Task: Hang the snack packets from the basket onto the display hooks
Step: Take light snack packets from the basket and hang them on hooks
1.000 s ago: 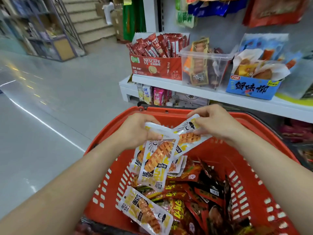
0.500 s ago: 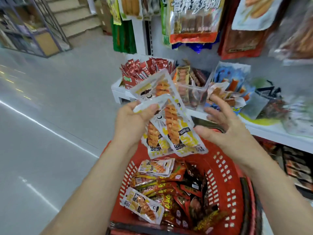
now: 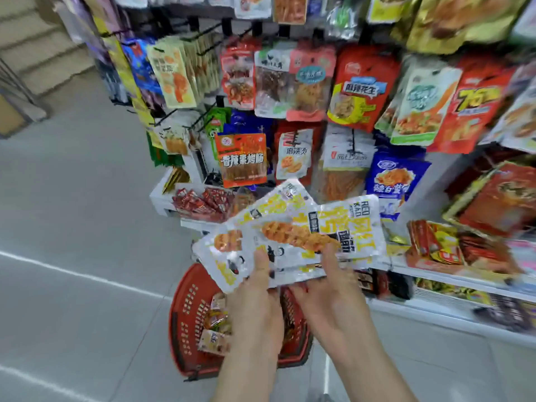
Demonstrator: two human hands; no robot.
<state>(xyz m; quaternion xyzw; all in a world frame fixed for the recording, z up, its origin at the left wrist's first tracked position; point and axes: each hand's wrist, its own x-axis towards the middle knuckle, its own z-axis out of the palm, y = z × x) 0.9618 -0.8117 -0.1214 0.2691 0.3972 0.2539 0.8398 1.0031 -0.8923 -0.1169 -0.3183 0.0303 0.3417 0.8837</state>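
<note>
Head view. The left hand and the right hand are together holding a fan of white-and-yellow snack packets, each printed with a skewer picture, raised in front of the display rack and above the basket. The left thumb is pressing on the front of the lower left packet, with the remaining fingers hidden behind the fan. The right thumb is pressing on the front of the uppermost packet near its lower edge, and the right fingers are curling underneath, so both hands are clamping the packets. How many packets make up the fan cannot be told.

The red plastic basket is standing on the grey floor directly below the hands, with loose packets lying inside it. Black wire display hooks are projecting from the rack. Behind the fan, an orange packet, a blue packet and a red packet are hanging among many others. A box of red sachets is sitting on the low white shelf, just left of the fan. The right side of the view is blurring.
</note>
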